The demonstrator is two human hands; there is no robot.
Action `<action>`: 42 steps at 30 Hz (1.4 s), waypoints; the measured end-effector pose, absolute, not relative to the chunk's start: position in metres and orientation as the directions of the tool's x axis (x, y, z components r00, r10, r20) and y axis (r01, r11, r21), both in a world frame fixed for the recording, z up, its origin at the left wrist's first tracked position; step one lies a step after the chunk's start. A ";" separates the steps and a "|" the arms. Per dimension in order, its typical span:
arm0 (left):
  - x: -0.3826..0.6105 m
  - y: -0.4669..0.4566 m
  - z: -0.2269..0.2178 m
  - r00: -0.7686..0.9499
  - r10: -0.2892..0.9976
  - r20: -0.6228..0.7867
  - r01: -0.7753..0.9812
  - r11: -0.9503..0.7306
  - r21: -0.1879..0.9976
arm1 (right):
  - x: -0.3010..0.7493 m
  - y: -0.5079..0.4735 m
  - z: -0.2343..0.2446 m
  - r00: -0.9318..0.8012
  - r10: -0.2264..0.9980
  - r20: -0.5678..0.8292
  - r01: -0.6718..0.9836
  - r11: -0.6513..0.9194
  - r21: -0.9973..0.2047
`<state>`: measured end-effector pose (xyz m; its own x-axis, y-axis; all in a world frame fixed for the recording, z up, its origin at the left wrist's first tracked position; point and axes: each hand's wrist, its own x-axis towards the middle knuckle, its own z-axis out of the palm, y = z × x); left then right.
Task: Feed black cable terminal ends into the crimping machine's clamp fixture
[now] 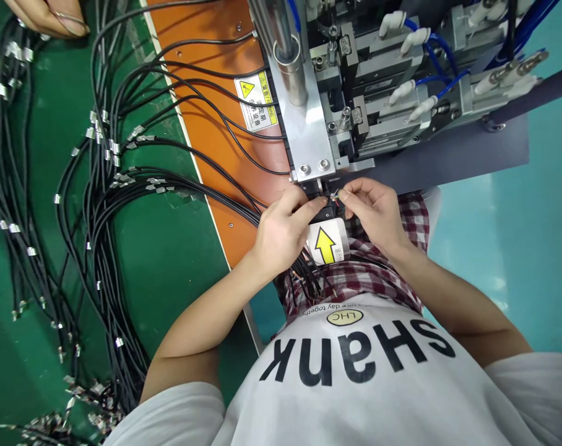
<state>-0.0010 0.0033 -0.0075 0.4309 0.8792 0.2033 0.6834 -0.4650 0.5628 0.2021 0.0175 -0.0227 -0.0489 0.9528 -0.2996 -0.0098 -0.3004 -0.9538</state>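
Two closed grips on one cable end (pixel 334 197) at a pneumatic machine (pixel 304 80)

At far left, one co-worker's hand (pixel 44 15) shows at the top edge, above the first of two heaps of black cables (pixel 12 186) on the green bench (pixel 169 291). The second heap (pixel 98 248) lies just right of it. Both hold too many cables to count, each banded with small silver sleeves. Several more cables run from the second heap across an orange panel (pixel 207 111), which carries one yellow warning sticker (pixel 255 102).

The person's left hand (pixel 281 232) is closed around black cable (pixel 299 266) at a black fixture (pixel 320 210) on the machine's front. The right hand (pixel 374 214) pinches the cable end between thumb and forefinger, its thin coloured wires showing between the two hands. Just below lies one yellow arrow label (pixel 325 243), with a checked cloth (pixel 359 279) beyond it. Further right, two pneumatic slide units (pixel 383 105) stand with blue air tubes (pixel 441 83), above a teal floor (pixel 508 217).
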 end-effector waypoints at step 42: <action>0.002 0.009 0.000 0.542 0.816 0.202 0.696 -0.570 0.436 | 0.203 -0.005 -0.020 0.004 0.997 -0.074 0.339 -0.071 -0.938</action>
